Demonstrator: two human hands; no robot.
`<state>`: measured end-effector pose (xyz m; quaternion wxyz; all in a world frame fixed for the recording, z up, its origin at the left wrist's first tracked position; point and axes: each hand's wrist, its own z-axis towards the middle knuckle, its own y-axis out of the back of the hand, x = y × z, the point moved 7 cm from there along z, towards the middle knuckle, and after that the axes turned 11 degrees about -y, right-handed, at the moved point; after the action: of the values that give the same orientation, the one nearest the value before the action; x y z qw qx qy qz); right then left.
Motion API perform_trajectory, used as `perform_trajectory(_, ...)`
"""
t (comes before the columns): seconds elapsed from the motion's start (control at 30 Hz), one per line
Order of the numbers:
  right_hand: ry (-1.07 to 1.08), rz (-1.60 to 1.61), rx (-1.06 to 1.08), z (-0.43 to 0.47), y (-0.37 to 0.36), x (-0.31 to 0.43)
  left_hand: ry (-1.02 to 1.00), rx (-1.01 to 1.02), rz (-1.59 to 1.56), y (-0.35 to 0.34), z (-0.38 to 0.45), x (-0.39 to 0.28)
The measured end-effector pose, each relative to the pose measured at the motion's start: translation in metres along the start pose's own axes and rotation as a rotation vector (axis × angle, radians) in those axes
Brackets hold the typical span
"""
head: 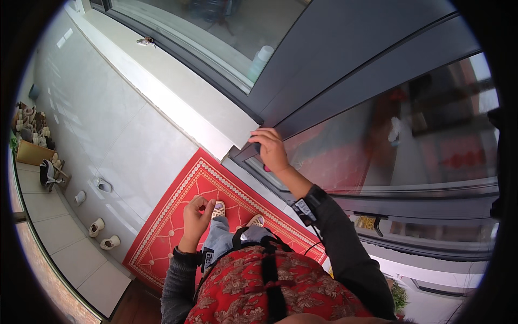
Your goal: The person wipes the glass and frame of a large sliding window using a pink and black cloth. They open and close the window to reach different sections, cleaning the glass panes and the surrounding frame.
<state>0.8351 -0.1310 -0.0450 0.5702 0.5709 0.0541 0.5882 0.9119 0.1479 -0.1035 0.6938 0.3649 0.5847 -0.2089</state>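
My right hand is raised beside the grey metal frame of a glazed door, its fingers curled over a small dark object. A pink patch shows below the palm; most of this object is hidden, and I cannot tell whether it belongs to the door. My left hand hangs in front of my body above a red patterned mat. Its fingers are loosely curled, with the thumb near the forefinger and nothing visible in them. My feet in strappy sandals stand on the mat.
A pale ledge runs under a window, with a small item on it. Loose shoes stand on the tiled floor at left, near a box of shoes. A black handle juts out at right.
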Motion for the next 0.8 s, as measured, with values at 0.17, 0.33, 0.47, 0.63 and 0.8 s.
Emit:
perform_trajectory(0.17, 0.176, -0.112, -0.154, 0.046, -0.119, 0.009, 0.079, -0.063, 0.062, 0.028, -0.021, 0.03)
perform_trajectory(0.33, -0.088, -0.267, 0.038, 0.047, -0.146, -0.062, 0.167, -0.057, 0.145, 0.04, -0.029, 0.049)
perform_trajectory(0.47, -0.152, -0.324, -0.03, -0.031, -0.094, -0.131, 0.158, -0.006, 0.108, 0.022, -0.018, 0.052)
perform_trajectory(0.63, -1.431, 0.066, 0.315, -0.234, -0.02, -0.256, 0.042, 0.064, 0.078, -0.023, 0.008, 0.034)
perform_trajectory(0.8, -1.517, 0.726, 0.214, -0.273, 0.045, -0.216, 0.085, 0.219, 0.094, -0.079, 0.018, 0.01)
